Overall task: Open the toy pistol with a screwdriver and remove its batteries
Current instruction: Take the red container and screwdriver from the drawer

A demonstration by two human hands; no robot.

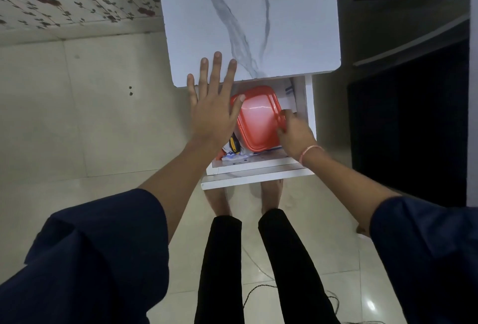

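L hand [212, 114] splayed open above drawer [258, 168]; R hand [294, 134] grips red tub [258, 119] edge.

Right hand [293, 133] gripping red container [258, 119] in drawer [258, 181], left hand [213, 114] spread

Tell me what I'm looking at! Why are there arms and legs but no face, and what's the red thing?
This one picture comes from a camera worn on a person's head, looking down, so you see their own arms and legs but no face. In front is a white marble-patterned table top with its drawer pulled open. The left hand is spread flat, fingers reaching over the table's edge. The right hand grips the rim of a red plastic box lying in the drawer. Something yellow and black pokes out beneath the box; I cannot tell what it is.
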